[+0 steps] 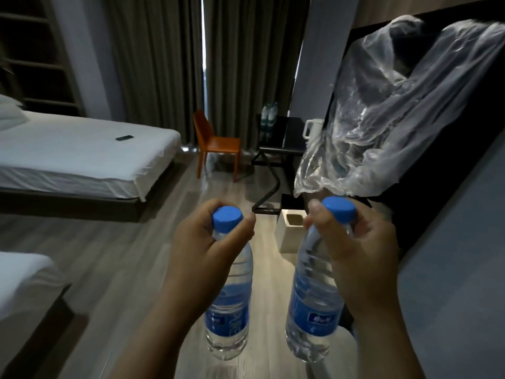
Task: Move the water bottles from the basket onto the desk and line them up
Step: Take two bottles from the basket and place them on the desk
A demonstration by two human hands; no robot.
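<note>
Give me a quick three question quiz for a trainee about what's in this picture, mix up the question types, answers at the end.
1. True or false: each hand carries one water bottle by its neck.
2. The chair beside the desk is: A green, B orange, C white.
3. What is already standing at the desk's far end?

Key
1. True: the left hand grips the left bottle, and the right hand grips the right bottle, fingers just under the blue caps.
2. B: the chair is orange.
3. Bottles on the desk.
</note>
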